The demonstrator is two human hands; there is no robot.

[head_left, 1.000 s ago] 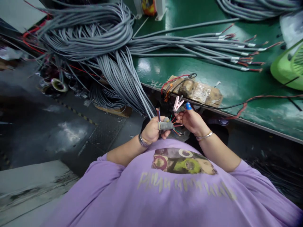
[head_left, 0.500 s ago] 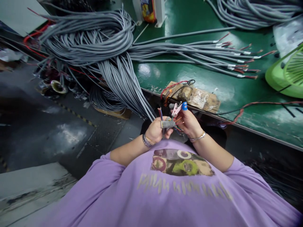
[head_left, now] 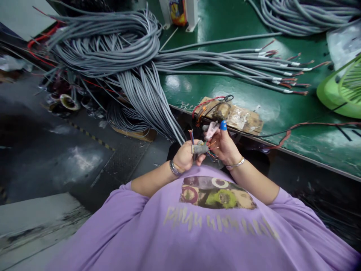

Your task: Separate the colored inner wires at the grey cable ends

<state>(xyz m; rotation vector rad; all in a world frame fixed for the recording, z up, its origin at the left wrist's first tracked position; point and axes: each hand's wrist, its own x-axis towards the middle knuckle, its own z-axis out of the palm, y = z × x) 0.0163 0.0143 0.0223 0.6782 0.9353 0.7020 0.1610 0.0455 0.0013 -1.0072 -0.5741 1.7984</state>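
The left hand (head_left: 184, 155) is closed around a grey cable (head_left: 169, 124) just off the worktop (head_left: 254, 101) edge, its fingers pressed on the stripped end, where thin coloured wires (head_left: 210, 148) fan out. The right hand (head_left: 224, 145) pinches a pink clip (head_left: 210, 131) between its fingers, right at those wires. The risk I see is the clip biting the wrong wire, since they lie so close together, or a thin strand bending or snapping under the pinch. The heavy bundle (head_left: 113, 45) behind could also drag the cable out of the grip.
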